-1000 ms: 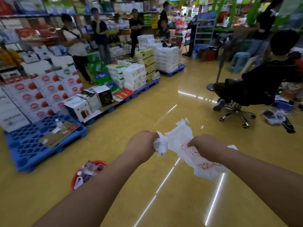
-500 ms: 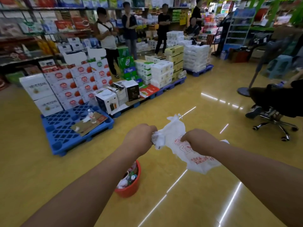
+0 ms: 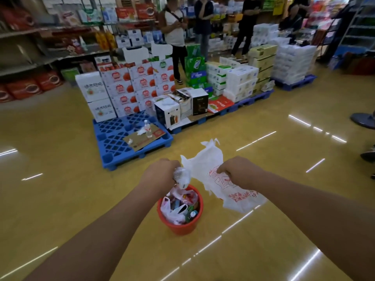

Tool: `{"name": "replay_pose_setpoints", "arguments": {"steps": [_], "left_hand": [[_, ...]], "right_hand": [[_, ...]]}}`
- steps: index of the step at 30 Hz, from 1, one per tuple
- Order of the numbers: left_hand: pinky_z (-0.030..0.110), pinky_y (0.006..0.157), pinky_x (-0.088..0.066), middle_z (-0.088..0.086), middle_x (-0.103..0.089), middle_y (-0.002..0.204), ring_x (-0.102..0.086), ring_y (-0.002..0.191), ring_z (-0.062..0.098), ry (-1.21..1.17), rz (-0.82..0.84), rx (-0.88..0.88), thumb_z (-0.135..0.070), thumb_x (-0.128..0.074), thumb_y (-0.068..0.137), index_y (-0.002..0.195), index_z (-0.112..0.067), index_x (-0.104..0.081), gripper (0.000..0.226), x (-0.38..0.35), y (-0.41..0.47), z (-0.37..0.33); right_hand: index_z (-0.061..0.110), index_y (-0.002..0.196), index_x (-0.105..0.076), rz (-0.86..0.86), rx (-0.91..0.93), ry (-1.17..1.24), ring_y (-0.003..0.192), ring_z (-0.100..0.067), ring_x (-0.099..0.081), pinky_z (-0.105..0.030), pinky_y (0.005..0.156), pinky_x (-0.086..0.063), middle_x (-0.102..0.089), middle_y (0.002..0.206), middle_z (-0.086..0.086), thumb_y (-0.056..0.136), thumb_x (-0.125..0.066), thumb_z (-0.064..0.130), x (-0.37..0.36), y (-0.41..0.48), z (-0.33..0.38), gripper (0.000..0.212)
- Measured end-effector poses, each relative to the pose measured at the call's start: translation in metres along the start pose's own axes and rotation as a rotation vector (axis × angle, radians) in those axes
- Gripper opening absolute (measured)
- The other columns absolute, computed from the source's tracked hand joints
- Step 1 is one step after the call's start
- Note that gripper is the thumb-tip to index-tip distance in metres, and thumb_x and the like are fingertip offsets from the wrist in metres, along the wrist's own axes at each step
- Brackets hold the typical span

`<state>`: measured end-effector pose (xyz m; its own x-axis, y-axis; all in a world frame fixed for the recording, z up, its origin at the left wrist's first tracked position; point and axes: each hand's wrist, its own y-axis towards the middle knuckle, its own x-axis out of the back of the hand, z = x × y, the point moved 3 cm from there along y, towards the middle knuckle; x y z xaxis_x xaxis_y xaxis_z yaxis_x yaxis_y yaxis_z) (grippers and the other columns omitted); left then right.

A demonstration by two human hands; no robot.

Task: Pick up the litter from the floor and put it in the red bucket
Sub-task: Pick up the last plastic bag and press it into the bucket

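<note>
The red bucket (image 3: 182,227) stands on the yellow floor just below my hands, filled with plastic bags and bottles. My left hand (image 3: 160,175) grips a crumpled clear plastic piece (image 3: 181,175) directly above the bucket's far rim. My right hand (image 3: 239,173) pinches a white plastic bag with red print (image 3: 215,171), which hangs spread out in the air to the right of the bucket.
A blue pallet (image 3: 115,142) with cardboard and a water bottle (image 3: 148,128) lies ahead on the left. Stacked cartons (image 3: 140,84) line the pallets behind it. Several people stand at the back. A fan base (image 3: 363,120) and someone's shoe are at the right edge.
The view has swung left and closer to the bucket, which now sits right under my hands instead of low at the left. Both hands keep the same hold on the litter.
</note>
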<state>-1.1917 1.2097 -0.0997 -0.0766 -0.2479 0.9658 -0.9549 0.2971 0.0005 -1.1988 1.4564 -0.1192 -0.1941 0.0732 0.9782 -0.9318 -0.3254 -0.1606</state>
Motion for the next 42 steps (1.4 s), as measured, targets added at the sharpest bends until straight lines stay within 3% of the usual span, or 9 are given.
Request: {"name": "replay_pose_setpoints", "arguments": {"steps": [8,16,20,24,30,33,35,38,42], "left_hand": [[0.032,0.067,-0.045,0.000,-0.059,0.095,-0.057,0.089,0.022,0.025,0.012,0.124,-0.017,-0.058,0.082,0.107,-0.025,-0.065,0.028,-0.021,0.047,0.069],[0.032,0.067,-0.046,0.002,-0.058,0.101,-0.058,0.092,0.024,-0.024,0.072,0.192,-0.013,-0.058,0.082,0.114,-0.027,-0.063,0.035,-0.068,0.133,0.106],[0.035,0.068,-0.050,0.002,-0.057,0.103,-0.060,0.092,0.027,-0.025,0.080,0.236,-0.021,-0.059,0.082,0.116,-0.029,-0.061,0.034,-0.098,0.161,0.120],[0.035,0.067,-0.049,0.002,-0.057,0.099,-0.060,0.092,0.028,-0.028,0.113,0.264,-0.018,-0.061,0.080,0.113,-0.029,-0.060,0.034,-0.131,0.172,0.136],[0.033,0.067,-0.046,0.001,-0.057,0.104,-0.059,0.093,0.026,-0.028,0.212,0.290,-0.022,-0.061,0.081,0.112,-0.033,-0.060,0.034,-0.190,0.183,0.165],[0.036,0.071,-0.050,0.001,-0.057,0.100,-0.059,0.094,0.026,-0.039,0.268,0.272,-0.021,-0.061,0.079,0.112,-0.032,-0.061,0.035,-0.227,0.190,0.184],[0.040,0.073,-0.053,0.002,-0.057,0.098,-0.060,0.092,0.026,-0.059,0.300,0.255,-0.017,-0.062,0.076,0.110,-0.032,-0.063,0.037,-0.256,0.196,0.198],[0.040,0.075,-0.053,0.002,-0.058,0.100,-0.060,0.092,0.025,-0.062,0.328,0.228,-0.016,-0.062,0.077,0.113,-0.032,-0.064,0.039,-0.304,0.205,0.220],[0.033,0.072,-0.047,0.004,-0.057,0.105,-0.058,0.097,0.027,-0.023,0.381,0.176,-0.018,-0.057,0.081,0.117,-0.034,-0.061,0.040,-0.369,0.215,0.247]], "right_hand": [[0.030,0.134,-0.057,0.086,0.114,0.058,0.114,-0.019,-0.056,-0.025,0.081,-0.042,-0.058,0.130,-0.001,0.090,-0.049,-0.002,-0.037,0.107,0.016,0.055],[0.028,0.136,-0.055,0.205,0.191,0.061,0.118,-0.024,-0.054,-0.029,0.086,-0.043,-0.057,0.133,-0.005,0.088,-0.048,-0.005,-0.080,0.213,0.003,0.058],[0.029,0.134,-0.057,0.268,0.180,0.083,0.107,-0.023,-0.059,-0.026,0.075,-0.045,-0.058,0.129,-0.007,0.087,-0.048,-0.005,-0.105,0.252,-0.010,0.058],[0.026,0.130,-0.062,0.293,0.113,0.180,0.074,-0.010,-0.053,-0.016,0.051,-0.033,-0.063,0.125,-0.005,0.093,-0.045,-0.002,-0.134,0.275,-0.023,0.049],[0.021,0.124,-0.067,0.279,0.039,0.341,0.071,-0.006,-0.055,-0.015,0.056,-0.035,-0.064,0.128,-0.008,0.097,-0.043,0.002,-0.193,0.291,-0.033,0.041],[0.019,0.126,-0.066,0.284,-0.001,0.397,0.057,0.004,-0.037,-0.010,0.050,-0.027,-0.063,0.129,-0.008,0.098,-0.042,0.003,-0.228,0.297,-0.035,0.040],[0.020,0.126,-0.065,0.293,-0.024,0.405,0.063,0.000,-0.045,-0.014,0.055,-0.033,-0.063,0.128,-0.007,0.099,-0.042,0.004,-0.255,0.302,-0.035,0.039],[0.022,0.126,-0.065,0.313,-0.044,0.401,0.092,-0.018,-0.060,-0.022,0.073,-0.041,-0.062,0.128,-0.006,0.100,-0.043,0.007,-0.302,0.313,-0.033,0.037],[0.021,0.128,-0.063,0.338,-0.111,0.414,0.096,-0.018,-0.061,-0.021,0.075,-0.041,-0.063,0.128,-0.005,0.098,-0.043,0.003,-0.369,0.331,-0.034,0.041]]}}
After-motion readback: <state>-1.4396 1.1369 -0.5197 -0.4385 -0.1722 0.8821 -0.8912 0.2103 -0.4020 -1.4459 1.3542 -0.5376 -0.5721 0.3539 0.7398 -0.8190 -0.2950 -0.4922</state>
